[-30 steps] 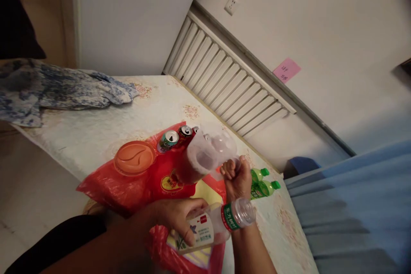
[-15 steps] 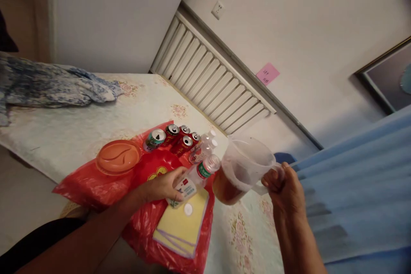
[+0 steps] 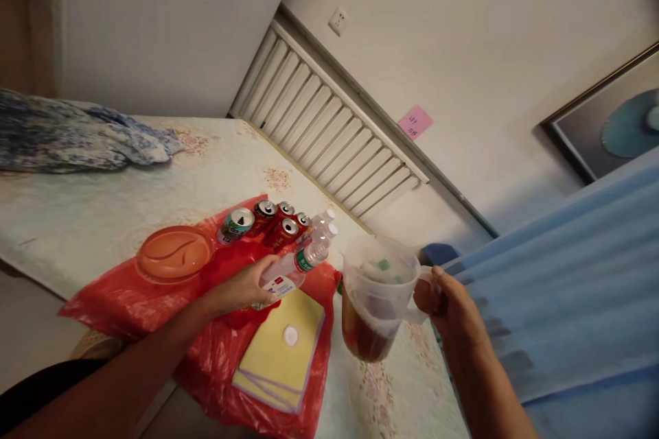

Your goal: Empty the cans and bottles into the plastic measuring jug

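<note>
My left hand [image 3: 247, 286] is closed round a clear plastic bottle [image 3: 285, 276] with a green and white label and no cap on its mouth. It tilts to the right above a folded yellow cloth [image 3: 278, 350], on which a white bottle cap [image 3: 291, 335] lies. In my right hand [image 3: 447, 298] is the handle of a clear plastic jug [image 3: 378, 288], held nearly upright. Brown liquid with some foam fills its lower part. The jug hangs to the right of the bottle, apart from it.
A red plastic bag [image 3: 113, 288] lies under an orange divided dish [image 3: 175, 252], several drink cans [image 3: 282, 234] and more clear bottles [image 3: 324, 226]. A patterned cloth [image 3: 87, 137] rests on the flowered tablecloth [image 3: 221, 164]. Behind are a radiator [image 3: 329, 130] and a blue curtain [image 3: 571, 288].
The jug has gone from tilted toward the bottle to nearly upright, and sits lower. My left hand and the bottle have drawn a little away from it. The view has shifted slightly right.
</note>
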`<control>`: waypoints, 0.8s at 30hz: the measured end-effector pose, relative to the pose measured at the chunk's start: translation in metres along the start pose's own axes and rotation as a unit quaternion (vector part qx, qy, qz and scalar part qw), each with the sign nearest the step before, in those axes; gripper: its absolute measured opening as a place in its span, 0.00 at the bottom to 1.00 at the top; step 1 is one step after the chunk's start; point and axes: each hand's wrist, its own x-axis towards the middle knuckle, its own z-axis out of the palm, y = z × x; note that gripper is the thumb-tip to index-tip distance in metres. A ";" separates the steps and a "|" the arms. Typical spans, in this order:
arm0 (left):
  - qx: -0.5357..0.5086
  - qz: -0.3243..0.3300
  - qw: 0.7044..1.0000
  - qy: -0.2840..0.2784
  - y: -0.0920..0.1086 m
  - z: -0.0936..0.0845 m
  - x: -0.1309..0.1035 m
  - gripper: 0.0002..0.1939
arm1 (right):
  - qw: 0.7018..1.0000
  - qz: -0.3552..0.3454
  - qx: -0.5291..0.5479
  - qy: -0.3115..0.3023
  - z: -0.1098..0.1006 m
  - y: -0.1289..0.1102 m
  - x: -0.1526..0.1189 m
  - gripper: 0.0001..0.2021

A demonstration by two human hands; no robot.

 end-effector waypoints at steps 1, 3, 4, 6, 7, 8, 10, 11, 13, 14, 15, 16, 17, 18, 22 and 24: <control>0.009 0.000 1.000 0.003 0.002 0.000 -0.001 0.35 | 1.000 -0.004 -0.007 -0.008 0.002 -0.002 0.001 0.28; 0.019 0.001 1.000 0.009 0.006 0.000 -0.002 0.34 | 1.000 -0.012 -0.015 -0.013 0.007 -0.006 0.002 0.28; 0.022 0.001 1.000 0.012 0.007 0.001 -0.003 0.34 | 1.000 -0.017 -0.018 -0.011 0.011 -0.009 0.003 0.28; 0.032 -0.002 0.999 0.018 0.009 0.001 -0.004 0.33 | 0.999 -0.022 -0.028 -0.007 0.018 -0.015 0.004 0.28; 0.037 -0.003 0.999 0.023 0.009 0.001 -0.004 0.33 | 0.999 -0.023 -0.036 -0.007 0.022 -0.018 0.004 0.28; 0.040 -0.001 0.999 0.027 0.010 0.001 -0.004 0.33 | 0.999 -0.024 -0.046 -0.009 0.024 -0.020 0.005 0.29; 0.043 0.003 0.999 0.034 0.009 0.002 -0.004 0.34 | 0.998 -0.027 -0.062 -0.011 0.028 -0.024 0.007 0.29; 0.044 0.004 0.998 0.035 0.009 0.002 -0.004 0.33 | 0.997 -0.027 -0.068 -0.010 0.029 -0.025 0.009 0.29; 0.050 0.002 0.998 0.036 0.008 0.001 -0.003 0.33 | 0.996 -0.023 -0.082 -0.010 0.030 -0.026 0.011 0.29; 0.055 -0.002 0.998 0.037 0.008 0.002 -0.003 0.32 | 0.996 -0.019 -0.089 -0.014 0.030 -0.027 0.013 0.29; 0.060 -0.006 0.998 0.037 0.008 0.002 -0.003 0.32 | 0.995 -0.013 -0.096 -0.018 0.030 -0.027 0.014 0.30; 0.063 -0.009 0.997 0.037 0.008 0.002 -0.002 0.33 | 0.995 -0.008 -0.101 -0.022 0.031 -0.028 0.015 0.30; 0.064 -0.008 0.997 0.036 0.008 0.002 -0.002 0.33 | 0.994 -0.003 -0.107 -0.026 0.031 -0.029 0.016 0.30; 0.064 -0.006 0.997 0.035 0.008 0.002 -0.002 0.33 | 0.993 0.001 -0.113 -0.027 0.031 -0.030 0.017 0.30; 0.064 -0.002 0.997 0.039 0.007 0.002 -0.002 0.34 | 0.989 0.012 -0.145 -0.022 0.033 -0.034 0.019 0.31; 0.070 -0.008 0.997 0.040 0.006 0.002 -0.003 0.34 | 0.987 0.014 -0.158 -0.020 0.034 -0.036 0.020 0.31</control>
